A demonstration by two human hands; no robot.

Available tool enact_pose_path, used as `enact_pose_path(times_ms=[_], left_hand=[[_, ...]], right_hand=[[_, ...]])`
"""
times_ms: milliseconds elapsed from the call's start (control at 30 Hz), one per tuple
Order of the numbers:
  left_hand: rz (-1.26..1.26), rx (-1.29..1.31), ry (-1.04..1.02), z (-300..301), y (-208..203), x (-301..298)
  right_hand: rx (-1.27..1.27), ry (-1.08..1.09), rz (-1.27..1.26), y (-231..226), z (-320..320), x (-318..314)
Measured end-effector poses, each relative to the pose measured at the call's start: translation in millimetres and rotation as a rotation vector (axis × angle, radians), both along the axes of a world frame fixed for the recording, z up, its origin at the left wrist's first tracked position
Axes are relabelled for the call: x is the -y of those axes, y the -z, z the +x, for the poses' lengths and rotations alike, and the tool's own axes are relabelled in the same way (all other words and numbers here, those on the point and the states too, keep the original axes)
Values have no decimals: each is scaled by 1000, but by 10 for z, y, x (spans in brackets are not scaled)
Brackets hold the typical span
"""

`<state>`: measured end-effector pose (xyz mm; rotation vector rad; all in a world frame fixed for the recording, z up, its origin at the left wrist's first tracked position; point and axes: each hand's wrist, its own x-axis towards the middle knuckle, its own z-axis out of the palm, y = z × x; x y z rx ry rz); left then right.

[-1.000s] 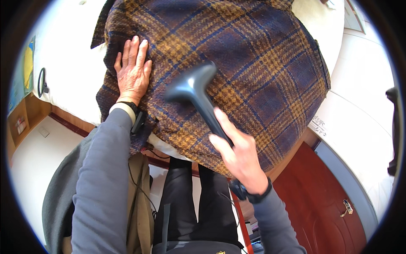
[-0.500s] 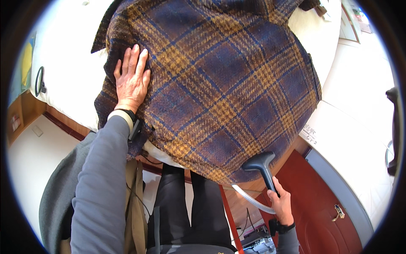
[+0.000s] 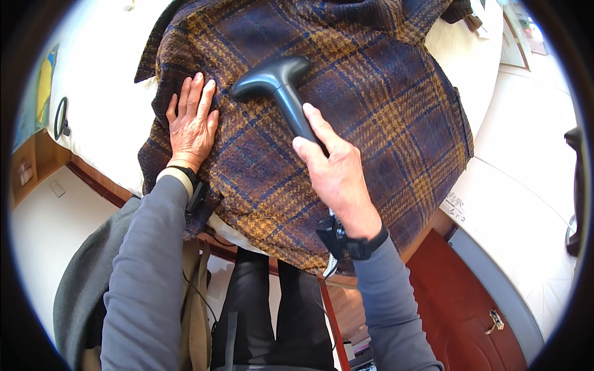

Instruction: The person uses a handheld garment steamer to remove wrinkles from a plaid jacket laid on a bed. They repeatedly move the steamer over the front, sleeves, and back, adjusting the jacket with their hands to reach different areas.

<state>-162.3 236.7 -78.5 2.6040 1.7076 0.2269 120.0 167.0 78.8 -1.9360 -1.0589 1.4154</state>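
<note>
A brown, navy and mustard plaid wool garment lies spread out before me. My left hand rests flat on its left part, fingers stretched out. In my right hand is the handle of a black garment steamer head, T-shaped, with its wide end over the upper middle of the cloth, just right of my left fingertips. Whether it touches the fabric or hovers slightly above cannot be told. A short piece of the pale ribbed hose shows below my right wrist; the rest is hidden.
The garment lies on a white padded surface. Grey clothing hangs at the lower left beside my arm. A dark red door with a metal handle is at the lower right. A thin black cable runs near my legs.
My right hand has carried the steamer head from the garment's lower right edge up and left to its upper middle. The hose followed. My left hand has stayed nearly in place.
</note>
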Motion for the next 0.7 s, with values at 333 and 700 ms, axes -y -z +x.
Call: enact_pose_path(times_ms=[333,700], left_hand=[[-26,66,-1,5,-52,-8],[-8,12,-7,15,-45,-4]], right_hand=[[265,553,-184,-269,1655,1714],[-35,543,-92,-369,1083,1522]])
